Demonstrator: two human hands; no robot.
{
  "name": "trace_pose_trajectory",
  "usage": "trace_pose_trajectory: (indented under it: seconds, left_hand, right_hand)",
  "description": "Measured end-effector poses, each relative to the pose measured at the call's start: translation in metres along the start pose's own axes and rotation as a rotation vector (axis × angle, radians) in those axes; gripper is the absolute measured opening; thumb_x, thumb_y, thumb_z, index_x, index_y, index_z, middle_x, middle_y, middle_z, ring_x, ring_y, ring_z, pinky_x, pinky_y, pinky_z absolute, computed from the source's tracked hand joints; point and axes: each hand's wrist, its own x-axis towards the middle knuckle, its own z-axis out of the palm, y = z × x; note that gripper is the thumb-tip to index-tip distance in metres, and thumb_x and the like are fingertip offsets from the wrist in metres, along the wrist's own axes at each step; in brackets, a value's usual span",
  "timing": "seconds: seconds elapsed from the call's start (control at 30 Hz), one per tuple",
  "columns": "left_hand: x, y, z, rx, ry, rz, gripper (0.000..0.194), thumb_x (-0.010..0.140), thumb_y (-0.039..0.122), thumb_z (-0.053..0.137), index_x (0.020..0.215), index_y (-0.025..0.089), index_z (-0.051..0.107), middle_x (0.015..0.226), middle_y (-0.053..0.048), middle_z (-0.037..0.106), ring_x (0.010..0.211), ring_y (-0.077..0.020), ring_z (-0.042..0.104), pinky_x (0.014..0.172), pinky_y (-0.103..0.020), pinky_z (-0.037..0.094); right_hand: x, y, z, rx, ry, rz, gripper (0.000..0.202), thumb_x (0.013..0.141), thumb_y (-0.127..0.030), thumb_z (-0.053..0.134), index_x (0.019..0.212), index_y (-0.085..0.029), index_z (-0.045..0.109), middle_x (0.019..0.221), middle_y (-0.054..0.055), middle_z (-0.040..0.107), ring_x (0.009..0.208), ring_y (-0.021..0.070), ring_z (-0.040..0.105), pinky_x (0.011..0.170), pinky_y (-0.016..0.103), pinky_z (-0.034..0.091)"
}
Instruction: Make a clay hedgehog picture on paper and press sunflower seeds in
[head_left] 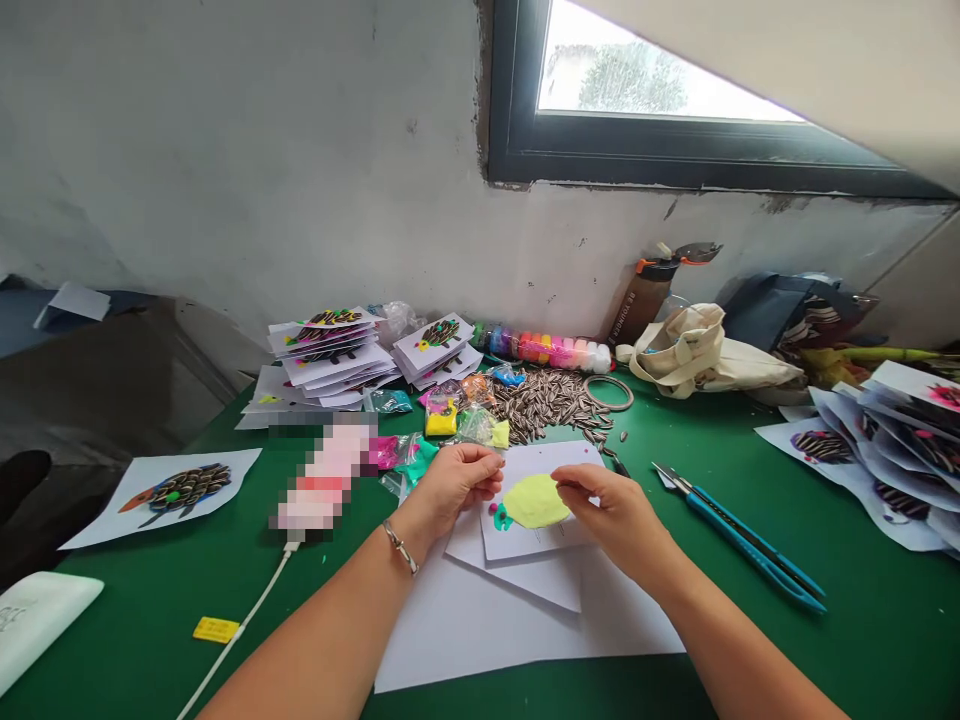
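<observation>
My left hand (pixel 466 480) hovers at the left edge of a white card (pixel 517 548), its thumb and fingers pinched together. What it holds, if anything, is too small to make out. On the card is a flat yellow-green clay oval (pixel 536 502), with a teal clay piece (pixel 502 518) and small magenta dots at its left end. Over the oval's right end is my right hand (pixel 611 500), also closed in a pinch, its fingertips hiding whatever is between them. Beneath the card lie more white sheets (pixel 540 632).
A pile of sunflower seeds (pixel 551 400) lies behind the card, beside bags of coloured clay (pixel 441 414). Blue tweezers (pixel 750 545) rest at right. Stacks of seed pictures (pixel 330 365) stand back left and far right. A white cable (pixel 247 620) crosses the green table (pixel 330 610).
</observation>
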Motion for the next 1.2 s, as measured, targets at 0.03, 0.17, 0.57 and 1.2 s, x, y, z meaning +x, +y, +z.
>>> trace_pose_trajectory:
  seconds: [0.03, 0.17, 0.57, 1.2]
  left_hand:
    - [0.000, 0.000, 0.000, 0.001, 0.001, 0.000, 0.031, 0.061, 0.035, 0.084, 0.072, 0.013, 0.065, 0.065, -0.002, 0.062, 0.053, -0.0080, 0.054, 0.052, -0.021, 0.041]
    - [0.000, 0.001, 0.000, 0.001, -0.001, -0.002, 0.031, 0.061, 0.035, 0.084, 0.072, 0.012, 0.065, 0.064, -0.002, 0.062, 0.053, -0.0080, 0.054, 0.053, -0.021, 0.041]
    - [0.003, -0.005, -0.003, -0.008, 0.014, -0.016, 0.036, 0.058, 0.038, 0.085, 0.076, 0.012, 0.067, 0.068, -0.003, 0.064, 0.057, -0.0098, 0.059, 0.055, -0.022, 0.046]
    - [0.001, -0.001, -0.001, 0.007, 0.009, -0.009, 0.034, 0.060, 0.038, 0.084, 0.073, 0.012, 0.065, 0.069, -0.003, 0.063, 0.057, -0.0092, 0.057, 0.055, -0.021, 0.046]
  right_hand:
    - [0.000, 0.001, 0.000, 0.006, -0.003, -0.006, 0.023, 0.086, -0.029, 0.050, 0.096, -0.022, 0.071, 0.093, 0.005, 0.072, 0.083, 0.0188, 0.065, 0.074, 0.028, 0.050]
    - [0.002, -0.001, -0.001, -0.029, -0.045, 0.004, 0.025, 0.088, -0.030, 0.047, 0.088, -0.021, 0.070, 0.082, 0.003, 0.070, 0.074, 0.0174, 0.062, 0.068, 0.027, 0.047]
    - [0.000, 0.005, 0.003, -0.073, -0.075, -0.006, 0.027, 0.090, -0.029, 0.041, 0.095, -0.021, 0.066, 0.091, 0.005, 0.068, 0.081, 0.0185, 0.061, 0.072, 0.029, 0.047]
    - [0.000, 0.004, 0.004, -0.119, -0.129, 0.044, 0.024, 0.088, -0.028, 0.043, 0.093, -0.022, 0.066, 0.084, 0.002, 0.069, 0.075, 0.0176, 0.061, 0.067, 0.026, 0.045]
